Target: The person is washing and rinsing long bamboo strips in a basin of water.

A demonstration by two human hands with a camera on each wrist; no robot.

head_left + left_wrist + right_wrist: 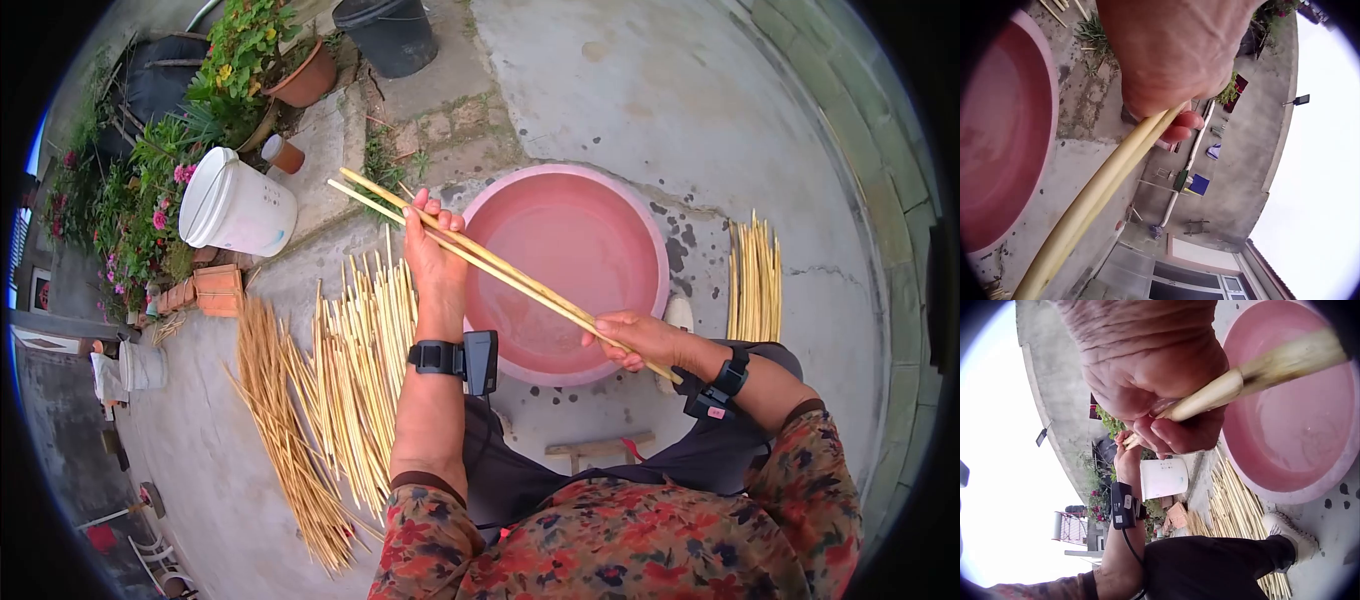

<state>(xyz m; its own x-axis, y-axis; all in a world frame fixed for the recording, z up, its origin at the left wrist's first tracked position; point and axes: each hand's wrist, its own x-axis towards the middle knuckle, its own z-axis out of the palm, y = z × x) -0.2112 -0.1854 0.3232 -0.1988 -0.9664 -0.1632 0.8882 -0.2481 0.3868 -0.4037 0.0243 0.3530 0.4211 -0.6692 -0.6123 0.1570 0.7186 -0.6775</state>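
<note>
Two or so long, pale yellow peeled stalks (515,275) lie slantwise across the head view, side by side, above a pink basin (658,250). My left hand (437,255) grips them near their far upper-left end, fingers curled round. Closer to their near end, my right hand (640,338) holds the same stalks; in the right wrist view the fingers of the right hand (1179,428) wrap them and a cut end sticks out beyond the palm. The basin holds shallow water. In the left wrist view the stalks (1104,181) run out from under the left hand (1172,62).
A big spread of pale stalks (360,370) and a browner bundle (285,430) lie on the concrete at left. A smaller bundle (755,285) lies at right. A white bucket (250,210), potted plants (305,78) and a black bucket (390,35) stand behind. A low wooden stool (600,447) is in front.
</note>
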